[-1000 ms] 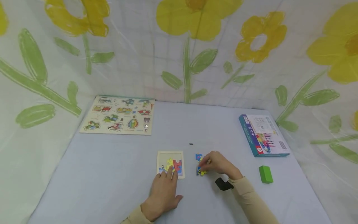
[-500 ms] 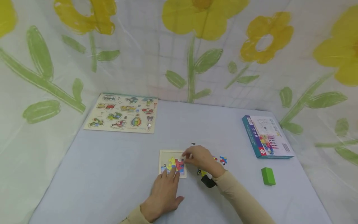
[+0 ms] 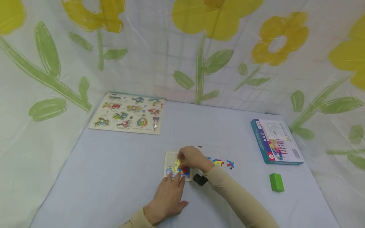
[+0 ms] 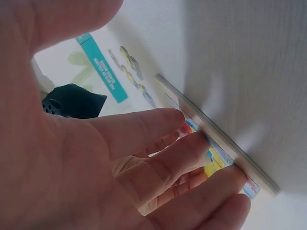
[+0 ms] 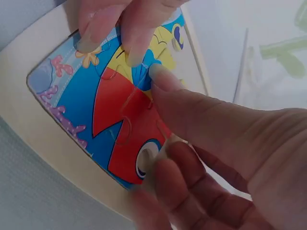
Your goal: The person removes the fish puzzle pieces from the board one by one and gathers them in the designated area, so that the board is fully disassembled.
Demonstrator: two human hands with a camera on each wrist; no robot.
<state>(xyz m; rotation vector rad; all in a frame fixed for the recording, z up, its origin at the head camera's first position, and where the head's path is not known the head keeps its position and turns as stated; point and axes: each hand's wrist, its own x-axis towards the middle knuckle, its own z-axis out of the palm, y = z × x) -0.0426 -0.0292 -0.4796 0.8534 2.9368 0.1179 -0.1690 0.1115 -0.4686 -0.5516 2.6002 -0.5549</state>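
Note:
A small wooden jigsaw tray [image 3: 166, 166] lies near the middle of the table, partly filled with red, yellow and blue puzzle pieces [image 5: 115, 112] that form a fish. My left hand [image 3: 167, 198] is spread, its fingertips resting on the tray's near side. Over the tray's right part, my right hand [image 3: 193, 157] pinches a puzzle piece mostly hidden by the fingers. In the right wrist view the thumb [image 5: 168, 84] reaches across a blue patch on yellow, and the other fingers curl beside the fish's eye. Loose puzzle pieces [image 3: 218, 162] lie right of the tray.
A larger wooden picture board [image 3: 127, 113] with vehicle shapes lies at the back left. At the right are a flat printed box [image 3: 276, 141] and a green block [image 3: 276, 182]. A small dark speck [image 3: 200, 146] is behind the right hand. A flower-printed curtain [image 3: 159, 63] rises behind.
My right hand has moved left from the loose pieces onto the tray. My left hand has stayed at the tray's near edge. The head view has shifted slightly.

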